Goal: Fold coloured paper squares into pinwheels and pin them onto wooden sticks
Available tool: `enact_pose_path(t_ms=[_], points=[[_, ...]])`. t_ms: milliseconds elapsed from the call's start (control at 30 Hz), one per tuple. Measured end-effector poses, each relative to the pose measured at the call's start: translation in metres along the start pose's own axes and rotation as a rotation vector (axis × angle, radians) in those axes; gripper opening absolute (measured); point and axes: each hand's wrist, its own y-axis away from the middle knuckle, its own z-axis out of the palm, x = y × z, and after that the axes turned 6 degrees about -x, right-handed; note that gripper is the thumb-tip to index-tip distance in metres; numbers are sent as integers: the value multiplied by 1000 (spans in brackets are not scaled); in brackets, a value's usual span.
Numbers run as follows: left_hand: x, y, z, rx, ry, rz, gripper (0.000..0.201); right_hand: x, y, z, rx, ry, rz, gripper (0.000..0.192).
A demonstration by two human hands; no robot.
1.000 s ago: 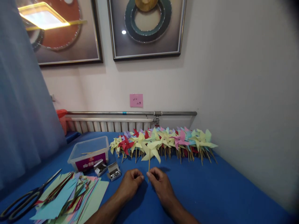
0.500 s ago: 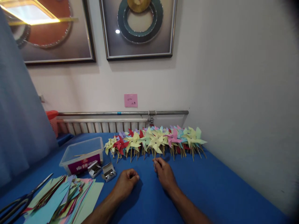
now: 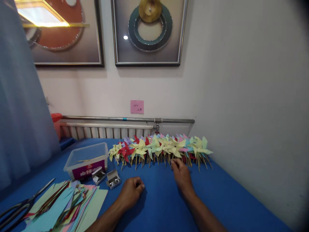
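A yellow pinwheel point(image 3: 175, 147) lies at the front of the row of paper pinwheels point(image 3: 159, 148), which runs along the far edge of the blue desk point(image 3: 217, 199) with heads toward the wall and sticks pointing back at the person, so each can be picked up by its stick. The right hand point(image 3: 181, 174) reaches to that stick, fingertips pinched at its near end. The left hand point(image 3: 131, 192) rests on the desk, curled loosely shut and holding nothing visible. To its left, within easy reach, sit two small open boxes point(image 3: 106, 178), a clear plastic tub point(image 3: 85, 159), a fanned stack of coloured paper point(image 3: 65, 206) and scissors point(image 3: 19, 206)
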Motion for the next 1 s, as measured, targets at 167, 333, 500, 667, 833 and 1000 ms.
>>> enact_pose_path(t_ms=[167,333,500,667,833,1000], points=[[0,0,-1,1,-10,16,14,-4,-24,10,-7,128,-28,39],[1,1,-2,-7,-4,-2,12,2,-17,37,-78,216,-35,34],[3,3,-1,-19,-58,10,11,14,-7,49,-133,311,-18,28],[8,7,-3,-28,-118,35,12,17,-8,49,-178,386,3,24],[7,7,-3,-34,-120,33,11,15,-8,50,-200,423,19,24],[5,7,-2,-46,-123,44,11,14,-8,49,-213,435,30,24]])
